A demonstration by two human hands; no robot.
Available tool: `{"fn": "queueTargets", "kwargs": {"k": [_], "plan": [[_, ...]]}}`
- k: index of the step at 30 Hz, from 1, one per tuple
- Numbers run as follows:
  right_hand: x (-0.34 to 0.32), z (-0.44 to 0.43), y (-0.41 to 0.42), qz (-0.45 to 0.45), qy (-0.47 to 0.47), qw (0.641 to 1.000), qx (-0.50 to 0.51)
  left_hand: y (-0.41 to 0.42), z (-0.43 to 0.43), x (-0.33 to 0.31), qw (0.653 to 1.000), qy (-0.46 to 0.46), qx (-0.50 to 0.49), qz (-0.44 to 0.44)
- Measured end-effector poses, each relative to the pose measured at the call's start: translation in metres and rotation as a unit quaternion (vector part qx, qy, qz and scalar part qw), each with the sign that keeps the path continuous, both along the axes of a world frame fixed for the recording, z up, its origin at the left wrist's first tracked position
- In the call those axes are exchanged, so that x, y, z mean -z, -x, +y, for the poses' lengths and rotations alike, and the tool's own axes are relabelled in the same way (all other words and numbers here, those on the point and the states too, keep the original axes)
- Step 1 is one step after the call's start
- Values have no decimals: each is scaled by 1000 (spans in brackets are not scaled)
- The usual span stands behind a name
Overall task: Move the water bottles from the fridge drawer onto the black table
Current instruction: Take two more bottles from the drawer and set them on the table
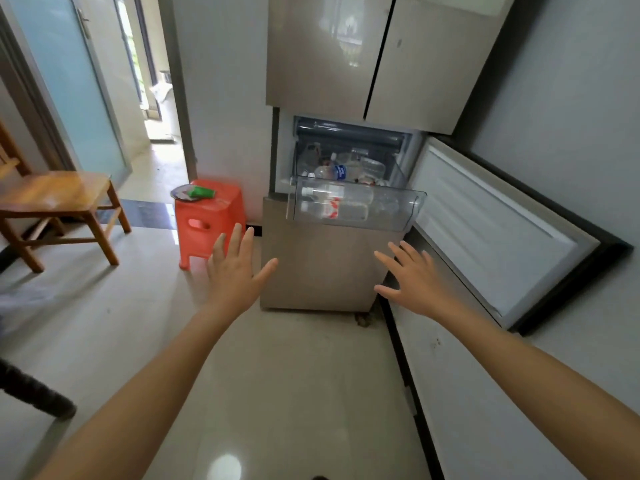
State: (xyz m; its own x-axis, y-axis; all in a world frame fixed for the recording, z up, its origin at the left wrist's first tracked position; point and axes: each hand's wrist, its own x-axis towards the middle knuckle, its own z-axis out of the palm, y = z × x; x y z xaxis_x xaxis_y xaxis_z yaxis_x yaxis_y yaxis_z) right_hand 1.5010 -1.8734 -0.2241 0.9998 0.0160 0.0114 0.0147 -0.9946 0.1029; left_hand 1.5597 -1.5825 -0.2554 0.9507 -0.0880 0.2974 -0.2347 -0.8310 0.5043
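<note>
Hovering in front of the fridge [322,64], both hands are empty.

Left hand [239,271]: fingers straight and spread, palm down, touching nothing. In the picture it overlaps the stool [207,216] and the fridge's lower panel.

Right hand [412,275]: fingers spread wide, thumb out, touching nothing, below the right end of the drawer [412,206].

The drawer is clear plastic, pulled out of the middle compartment. The compartment's door [491,230] is swung open to the right.

The bottles [372,167] are all in the drawer, well apart from both hands. Two front bottles [330,212] lie on their sides against the clear front wall, one above the other, white caps to the left. The lower one's label is red and white. Behind them a blue-label bottle [338,172] lies in a loose pile of more clear bottles. The label writing is too blurred to read, so no brand can be told.

The red stool, left of the fridge, has a plate [180,195] and a green item [201,192] on top. Further left is a wooden chair [59,192] on the tile floor.
</note>
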Motion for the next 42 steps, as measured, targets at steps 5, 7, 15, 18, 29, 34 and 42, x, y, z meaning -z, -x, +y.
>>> {"fn": "queueTargets", "kwargs": {"k": [5,7,15,18,29,34,42], "plan": [[-1,-3,-75,-3,-15,1000,-13,-61,-5,-2,1000,-5,-12,4],[-3,-7,-112,-15,-24,999,-19,-92,-12,-4,1000,-7,-10,-1],[3,-34,-260,-31,-86,996,-10,-225,-43,-17,998,-55,-7,-6],[8,-44,-300,-22,-115,993,2,-265,-55,-18,998,-59,-9,-8],[35,-106,-368,-58,-182,979,73,-378,-133,3,990,-89,100,48],[42,-129,-416,-66,-173,977,102,-438,-159,19,981,-91,153,74],[51,-127,-522,6,-108,993,49,-532,-164,39,959,-102,229,129]]}}
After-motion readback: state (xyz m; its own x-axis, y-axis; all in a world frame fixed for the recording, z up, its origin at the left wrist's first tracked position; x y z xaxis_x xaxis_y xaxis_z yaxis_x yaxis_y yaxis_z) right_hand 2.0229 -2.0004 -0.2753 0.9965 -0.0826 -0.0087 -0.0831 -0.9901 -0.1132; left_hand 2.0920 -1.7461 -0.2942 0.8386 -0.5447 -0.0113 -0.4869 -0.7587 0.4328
